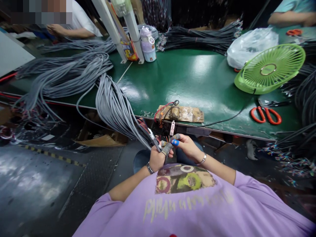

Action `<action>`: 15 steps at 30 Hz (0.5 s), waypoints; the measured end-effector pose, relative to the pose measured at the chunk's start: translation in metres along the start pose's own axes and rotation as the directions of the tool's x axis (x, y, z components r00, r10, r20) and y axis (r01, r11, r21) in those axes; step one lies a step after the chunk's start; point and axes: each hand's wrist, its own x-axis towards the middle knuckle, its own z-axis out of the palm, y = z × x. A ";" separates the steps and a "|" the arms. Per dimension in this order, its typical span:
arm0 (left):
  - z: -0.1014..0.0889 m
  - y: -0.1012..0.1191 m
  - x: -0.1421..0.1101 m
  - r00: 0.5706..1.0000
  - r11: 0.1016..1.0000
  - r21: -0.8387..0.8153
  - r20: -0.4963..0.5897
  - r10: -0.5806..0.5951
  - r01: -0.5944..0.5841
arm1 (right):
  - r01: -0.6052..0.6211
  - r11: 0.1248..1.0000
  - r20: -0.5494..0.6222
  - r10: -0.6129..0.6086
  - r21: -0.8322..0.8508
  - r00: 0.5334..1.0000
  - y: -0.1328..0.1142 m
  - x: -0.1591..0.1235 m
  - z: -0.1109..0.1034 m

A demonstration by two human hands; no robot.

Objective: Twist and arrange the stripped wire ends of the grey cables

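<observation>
My left hand [158, 157] is closed around the ends of a thick bundle of grey cables [116, 108] that drapes down from the green table [197, 75] to my lap. My right hand [186, 144], with taped fingertips, pinches the thin coloured wires [166, 139] sticking out of one cable end, right next to my left hand. Both hands sit just below the table's front edge. A taped cardboard block with red and black wires [181, 113] lies on the table edge directly above my hands.
Red-handled scissors [266, 115] and a green fan [270, 68] are at the right. A clear plastic bag [250, 44], black cable bundles [197, 38] and a bottle [148, 44] stand farther back. More grey cables [61, 72] pile at left. Other people's arms show at both far corners.
</observation>
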 end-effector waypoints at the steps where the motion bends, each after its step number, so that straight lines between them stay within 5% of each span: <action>1: -0.001 0.001 0.000 0.999 1.000 0.017 0.043 -0.016 0.015 | 0.000 1.000 0.020 0.000 -0.025 1.000 -0.003 0.001 0.000; 7: -0.004 0.010 0.000 0.972 0.994 0.037 0.210 -0.108 0.103 | -0.029 0.994 0.118 0.042 -0.104 0.992 -0.013 0.006 -0.001; 15: -0.001 0.003 0.002 0.999 0.992 -0.125 -0.035 -0.001 -0.004 | -0.066 0.998 -0.108 0.067 0.015 0.992 0.004 0.001 0.006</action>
